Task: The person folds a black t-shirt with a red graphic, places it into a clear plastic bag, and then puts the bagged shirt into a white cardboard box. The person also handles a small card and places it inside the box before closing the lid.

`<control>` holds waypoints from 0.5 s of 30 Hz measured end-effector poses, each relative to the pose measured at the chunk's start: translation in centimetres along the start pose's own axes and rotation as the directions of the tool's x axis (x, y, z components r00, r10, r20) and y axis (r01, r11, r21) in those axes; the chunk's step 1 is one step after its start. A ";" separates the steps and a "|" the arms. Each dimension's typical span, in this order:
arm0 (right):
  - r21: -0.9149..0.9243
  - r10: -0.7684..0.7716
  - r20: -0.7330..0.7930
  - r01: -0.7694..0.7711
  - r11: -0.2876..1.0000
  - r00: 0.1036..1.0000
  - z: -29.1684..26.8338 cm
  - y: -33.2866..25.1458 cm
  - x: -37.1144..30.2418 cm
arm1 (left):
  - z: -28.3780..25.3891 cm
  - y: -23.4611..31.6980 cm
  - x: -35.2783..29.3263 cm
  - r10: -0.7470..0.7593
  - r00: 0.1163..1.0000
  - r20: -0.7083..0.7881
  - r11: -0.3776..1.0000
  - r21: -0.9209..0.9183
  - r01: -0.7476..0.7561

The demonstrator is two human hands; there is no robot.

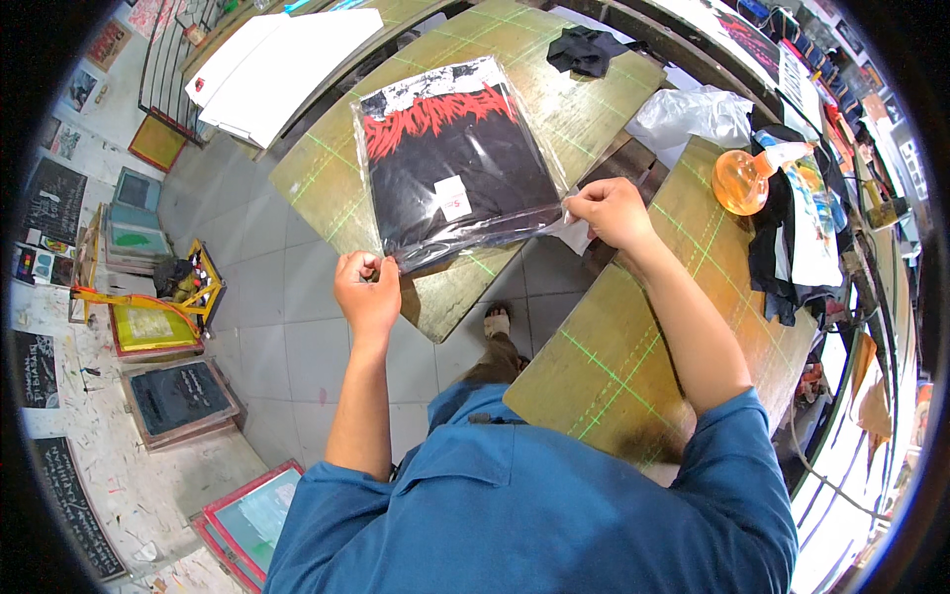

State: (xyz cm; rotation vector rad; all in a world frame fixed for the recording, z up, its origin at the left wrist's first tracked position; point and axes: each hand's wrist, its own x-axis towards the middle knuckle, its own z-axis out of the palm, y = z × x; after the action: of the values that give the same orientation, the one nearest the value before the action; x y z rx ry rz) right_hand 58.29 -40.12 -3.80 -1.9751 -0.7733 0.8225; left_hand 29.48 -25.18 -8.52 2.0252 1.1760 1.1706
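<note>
A folded black T-shirt (406,200) with a red and white print lies in a clear plastic bag (542,158) on the far wooden board. A small white label (452,198) shows on the middle of the shirt. My left hand (367,291) pinches the bag's near left corner, with the fingers curled in. My right hand (610,211) pinches the near right corner between thumb and fingers. The bag's near edge is stretched between my two hands and reaches past the board's edge.
Green-lined wooden boards (594,371) stand at the right and ahead. On the right are an orange spray bottle (740,182), dark cloths (778,252) and crumpled clear plastic (693,117). A black cloth (586,50) lies at the far edge. Framed screens (178,396) lean along the left wall.
</note>
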 end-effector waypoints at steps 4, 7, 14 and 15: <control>-0.136 -0.020 -0.084 0.009 0.991 0.996 0.3 0.5 0.8 | -0.1 0.7 0.2 -0.060 0.998 0.036 0.998 0.038 0.059; -0.450 -0.204 -0.160 0.113 0.886 0.966 0.5 1.8 0.8 | 0.2 0.9 -0.3 0.030 1.000 0.004 0.996 0.082 -0.030; -0.156 -0.308 -0.402 0.266 0.951 0.862 0.1 0.9 0.4 | 0.5 0.6 -0.7 0.009 1.000 0.011 0.997 0.071 -0.010; -0.173 -0.401 -0.441 0.363 0.916 0.803 0.2 -0.4 -0.8 | 0.5 0.6 -0.8 0.005 1.000 0.006 0.998 0.070 -0.006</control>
State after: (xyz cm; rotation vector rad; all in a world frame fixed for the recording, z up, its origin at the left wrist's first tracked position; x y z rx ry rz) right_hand 57.63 -40.46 -3.37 -1.8837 -0.8763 0.0592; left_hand 29.95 -26.18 -8.67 2.0835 1.2256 1.1401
